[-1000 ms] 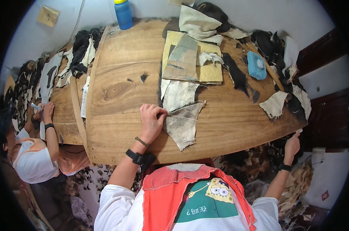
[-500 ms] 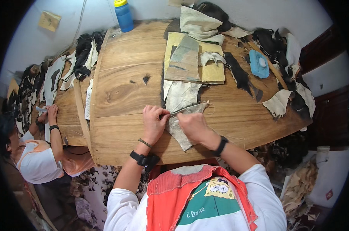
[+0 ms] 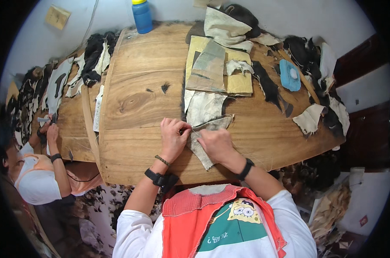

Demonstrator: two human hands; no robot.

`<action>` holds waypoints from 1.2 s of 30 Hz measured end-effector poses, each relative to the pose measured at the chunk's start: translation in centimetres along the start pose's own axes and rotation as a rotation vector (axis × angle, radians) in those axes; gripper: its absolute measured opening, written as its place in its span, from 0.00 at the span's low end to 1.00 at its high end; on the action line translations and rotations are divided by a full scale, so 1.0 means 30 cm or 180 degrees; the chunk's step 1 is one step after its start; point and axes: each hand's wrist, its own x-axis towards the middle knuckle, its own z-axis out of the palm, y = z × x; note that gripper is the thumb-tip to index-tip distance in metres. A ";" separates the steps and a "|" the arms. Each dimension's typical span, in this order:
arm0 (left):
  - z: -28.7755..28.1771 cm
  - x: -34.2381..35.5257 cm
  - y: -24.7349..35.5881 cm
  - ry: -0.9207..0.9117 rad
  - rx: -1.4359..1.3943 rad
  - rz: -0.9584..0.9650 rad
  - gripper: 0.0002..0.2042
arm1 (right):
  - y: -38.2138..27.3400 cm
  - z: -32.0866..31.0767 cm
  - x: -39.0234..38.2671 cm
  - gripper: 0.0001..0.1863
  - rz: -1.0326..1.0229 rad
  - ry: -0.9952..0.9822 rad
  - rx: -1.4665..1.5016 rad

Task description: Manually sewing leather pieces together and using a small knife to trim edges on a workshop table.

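Pale strips of fur hide [image 3: 205,107] lie in front of me, with dark fur showing along the left edge. My left hand [image 3: 175,137] is closed in a pinch on the hide's edge. Just to the right, over the lower part of the hide, my right hand [image 3: 216,145] is closed, thumb and fingers together. What it holds is hidden under the fingers. A thin pale thread [image 3: 232,121] loops around the hands and across the hide. The narrow lower end of the hide [image 3: 201,157] hangs toward the table's front edge.
Beyond the hide lie yellow and grey cardboard templates [image 3: 242,84]. A blue dish [image 3: 290,75], a wooden stick [image 3: 307,81] and dark fur scraps [image 3: 267,84] are at right. A blue bottle [image 3: 142,18] stands at the back. At left a co-worker [image 3: 42,176] handles hides.
My right hand has shifted slightly down and its thumb has drawn away from my left fingers. My left hand keeps its pinch. The co-worker's hands and body have moved slightly left.
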 end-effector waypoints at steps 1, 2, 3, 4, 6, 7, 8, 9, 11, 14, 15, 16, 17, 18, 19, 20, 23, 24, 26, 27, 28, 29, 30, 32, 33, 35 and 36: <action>-0.001 0.003 0.001 -0.0004 0.0002 0.0071 0.03 | -0.011 0.014 0.014 0.11 0.0081 -0.0005 0.0052; -0.003 0.004 0.003 -0.0024 0.0033 0.0031 0.03 | -0.023 0.019 0.020 0.10 -0.0161 0.0026 0.0195; -0.003 0.005 0.005 -0.0081 0.0060 -0.0062 0.04 | -0.030 0.010 0.021 0.10 -0.0318 -0.0145 0.0193; -0.004 0.005 0.006 -0.0046 0.0064 -0.0003 0.04 | -0.045 -0.014 -0.004 0.09 -0.0319 -0.0195 0.0699; -0.003 0.003 0.009 -0.0032 0.0052 -0.0039 0.05 | -0.076 -0.074 -0.050 0.09 0.0025 -0.0642 0.1906; -0.003 0.002 0.010 -0.0007 0.0062 -0.0006 0.05 | -0.094 -0.106 -0.068 0.08 0.0400 -0.1286 0.3067; -0.002 0.002 0.010 0.0008 0.0071 -0.0005 0.05 | -0.110 -0.135 -0.078 0.08 0.0417 -0.1240 0.3066; 0.000 0.001 0.010 0.0001 0.0066 -0.0040 0.06 | -0.123 -0.165 -0.083 0.08 0.0222 -0.1663 0.3032; 0.002 -0.002 0.009 0.0040 0.0081 -0.0024 0.06 | -0.156 -0.213 -0.086 0.09 0.0023 -0.2082 0.2983; 0.003 -0.006 0.007 0.0074 0.0083 -0.0014 0.05 | -0.198 -0.263 -0.080 0.12 -0.0657 -0.2185 0.2669; 0.003 -0.008 0.007 0.0089 0.0075 0.0001 0.05 | -0.210 -0.274 -0.080 0.12 -0.0665 -0.2045 0.2640; 0.003 -0.009 0.006 0.0082 0.0080 0.0020 0.05 | -0.223 -0.281 -0.079 0.12 -0.0746 -0.2318 0.2798; 0.003 -0.010 0.006 0.0104 0.0082 -0.0003 0.04 | -0.229 -0.291 -0.079 0.13 -0.0783 -0.2737 0.2830; 0.003 -0.011 0.006 0.0062 0.0083 -0.0085 0.04 | -0.233 -0.302 -0.082 0.13 -0.0955 -0.2825 0.2921; 0.004 -0.012 0.006 0.0120 0.0090 -0.0003 0.04 | -0.225 -0.319 -0.085 0.13 -0.0997 -0.2670 0.3033; 0.004 -0.014 0.007 0.0109 0.0129 -0.0044 0.04 | -0.207 -0.343 -0.093 0.13 -0.1060 -0.2577 0.2974; 0.008 -0.016 0.007 0.0080 0.0207 -0.0064 0.03 | -0.057 -0.465 -0.147 0.14 -0.0159 -0.2415 0.2653; 0.010 -0.018 0.007 0.0101 0.0235 -0.0070 0.03 | 0.020 -0.516 -0.178 0.14 0.0384 -0.2317 0.2421; 0.016 -0.019 0.004 0.0127 0.0228 -0.0070 0.03 | 0.187 -0.593 -0.256 0.10 0.1433 -0.1938 0.1469; 0.020 -0.019 0.002 0.0106 0.0227 -0.0105 0.03 | 0.259 -0.617 -0.307 0.11 0.1555 -0.1603 0.1291; 0.023 -0.019 -0.001 0.0155 0.0218 -0.0074 0.03 | 0.316 -0.617 -0.352 0.11 0.2045 -0.1484 0.0760; 0.025 -0.019 -0.005 0.0148 0.0210 -0.0017 0.03 | 0.350 -0.582 -0.388 0.11 0.1832 -0.1375 0.0889; 0.028 -0.017 -0.008 0.0137 0.0217 0.0020 0.03 | 0.365 -0.538 -0.410 0.11 0.1735 -0.0924 0.0082; 0.031 -0.016 -0.013 0.0143 0.0205 0.0031 0.03 | 0.356 -0.413 -0.393 0.11 0.1790 -0.0457 -0.0749; 0.031 -0.016 -0.014 0.0138 0.0223 0.0000 0.04 | 0.322 -0.324 -0.358 0.10 0.1354 -0.0200 -0.0631; 0.027 -0.017 -0.012 0.0121 0.0271 0.0022 0.04 | 0.229 -0.170 -0.277 0.09 0.0699 0.0057 -0.0322; 0.024 -0.016 -0.009 0.0082 0.0310 -0.0001 0.04 | 0.177 -0.104 -0.235 0.09 0.0265 0.0181 -0.0128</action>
